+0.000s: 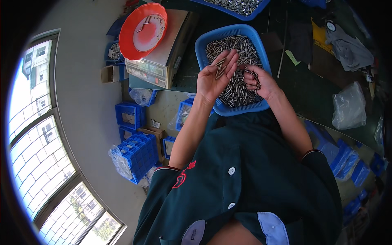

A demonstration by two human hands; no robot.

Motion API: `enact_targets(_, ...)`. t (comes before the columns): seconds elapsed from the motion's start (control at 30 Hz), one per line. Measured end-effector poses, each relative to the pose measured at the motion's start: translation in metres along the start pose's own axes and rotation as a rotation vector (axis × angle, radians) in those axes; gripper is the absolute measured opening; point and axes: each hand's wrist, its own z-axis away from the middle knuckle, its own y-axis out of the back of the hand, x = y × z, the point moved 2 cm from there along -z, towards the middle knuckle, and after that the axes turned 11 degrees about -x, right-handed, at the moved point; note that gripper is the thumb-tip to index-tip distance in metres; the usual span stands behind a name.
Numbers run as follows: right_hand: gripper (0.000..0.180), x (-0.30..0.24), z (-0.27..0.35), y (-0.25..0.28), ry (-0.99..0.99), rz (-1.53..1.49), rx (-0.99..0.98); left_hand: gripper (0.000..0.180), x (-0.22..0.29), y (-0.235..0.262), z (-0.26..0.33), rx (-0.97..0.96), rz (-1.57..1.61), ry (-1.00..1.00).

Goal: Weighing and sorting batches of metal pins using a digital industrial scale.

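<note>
A blue plastic basket full of small slim metal pins stands in front of me at the table's edge. Over its left side my left hand is turned palm up, fingers loosely extended, with several pins lying across the palm and fingers. My right hand is over the basket's right side, its fingers curled around a small handful of the same pins. Both hands are close to the heap; whether the right fingertips touch it I cannot tell.
Left of the basket, a red scalloped bowl with a few pins sits on a weighing scale. Another blue basket of shiny metal parts stands beyond. Grey cloth and a clear plastic bag lie right. Blue crates are stacked below left.
</note>
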Motion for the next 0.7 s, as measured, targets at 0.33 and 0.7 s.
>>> enact_targets(0.33,0.026,0.0038,-0.0026,0.0020,-0.019,0.020,0.007,0.057,-0.0017,-0.0046,0.0006,-0.001,-0.055,0.023)
enact_targets(0.7,0.020,0.0038,-0.0025,-0.0003,-0.020,0.031,0.051,0.057,-0.0071,-0.0071,0.0021,0.012,-0.201,0.071)
